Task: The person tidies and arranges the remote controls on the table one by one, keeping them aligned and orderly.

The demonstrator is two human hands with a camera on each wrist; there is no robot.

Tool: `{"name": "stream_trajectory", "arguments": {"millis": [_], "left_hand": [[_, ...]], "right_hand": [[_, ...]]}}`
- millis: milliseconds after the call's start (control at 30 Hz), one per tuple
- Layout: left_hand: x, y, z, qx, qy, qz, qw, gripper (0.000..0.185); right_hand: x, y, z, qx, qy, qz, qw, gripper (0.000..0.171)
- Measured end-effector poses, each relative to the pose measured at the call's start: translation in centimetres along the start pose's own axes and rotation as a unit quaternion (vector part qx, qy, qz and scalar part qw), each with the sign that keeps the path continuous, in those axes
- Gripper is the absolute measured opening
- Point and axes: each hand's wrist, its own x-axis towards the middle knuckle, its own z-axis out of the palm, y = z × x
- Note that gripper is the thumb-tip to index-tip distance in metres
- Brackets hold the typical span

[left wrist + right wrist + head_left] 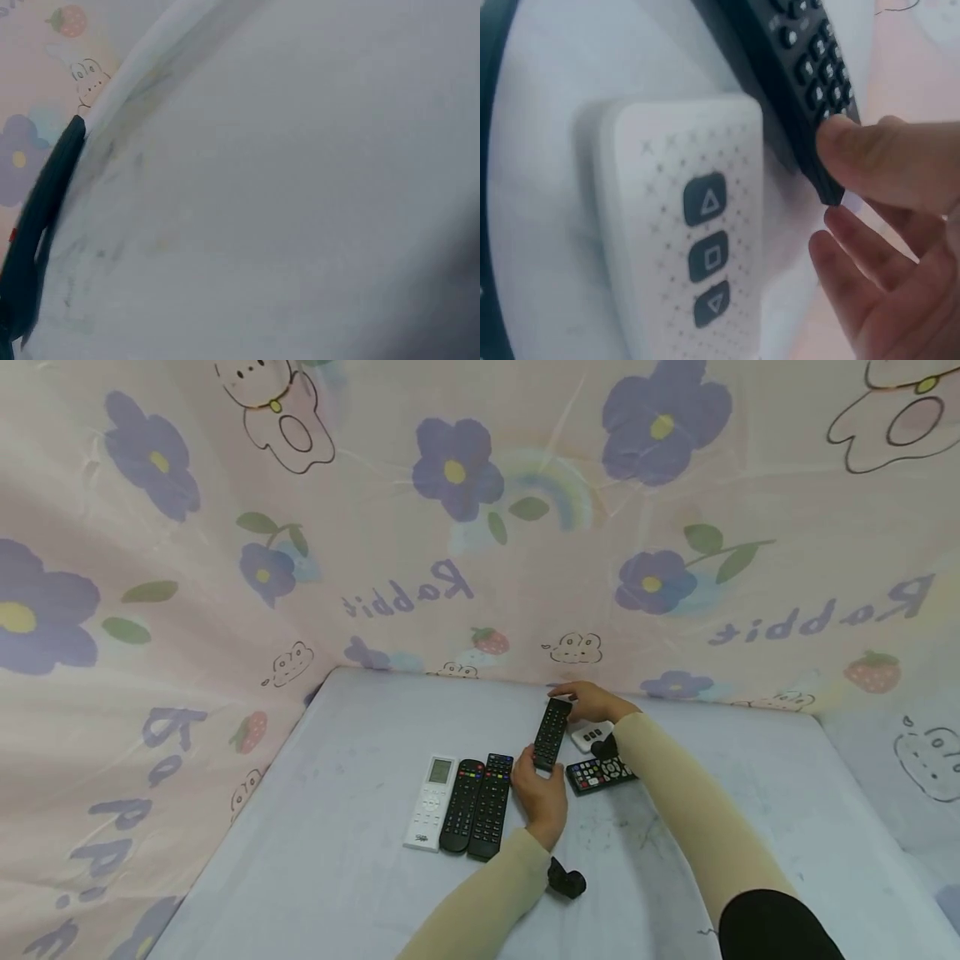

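Both hands hold one long black remote (551, 733) above the table. My left hand (542, 778) grips its near end. At the far end my right hand (588, 700) pinches it, and in the right wrist view the thumb (885, 157) presses on the black remote (802, 75) with the fingers (855, 262) below. Just beneath lies a small white remote (697, 247) with three dark buttons, also seen in the head view as the small white remote (592, 735). The left wrist view shows only a dark edge of the black remote (37, 225) over the cloth.
A white remote (431, 802) and two black remotes (461, 806) (491, 806) lie side by side left of my hands. A black remote with coloured buttons (600, 772) lies under my right forearm. The pale table (337, 860) is walled by a flowered curtain (480, 527).
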Motion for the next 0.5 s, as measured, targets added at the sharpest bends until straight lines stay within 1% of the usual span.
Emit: {"name": "stream_trajectory", "arguments": {"millis": [133,300,500], "left_hand": [[-0.17,-0.25,0.19,0.015,0.004,0.009,0.9998,0.050],[-0.08,-0.32,0.39,0.030,0.013,0.014,0.9994,0.048],[0.19,-0.34,0.34,0.031,0.025,0.009,0.9991,0.045]], "right_hand": [[0.16,0.21,0.15,-0.011,-0.004,-0.009,1.000,0.065],[0.20,0.26,0.23,-0.005,-0.007,-0.027,1.000,0.065],[0.64,0.40,0.48,-0.012,-0.002,-0.006,1.000,0.066]]}}
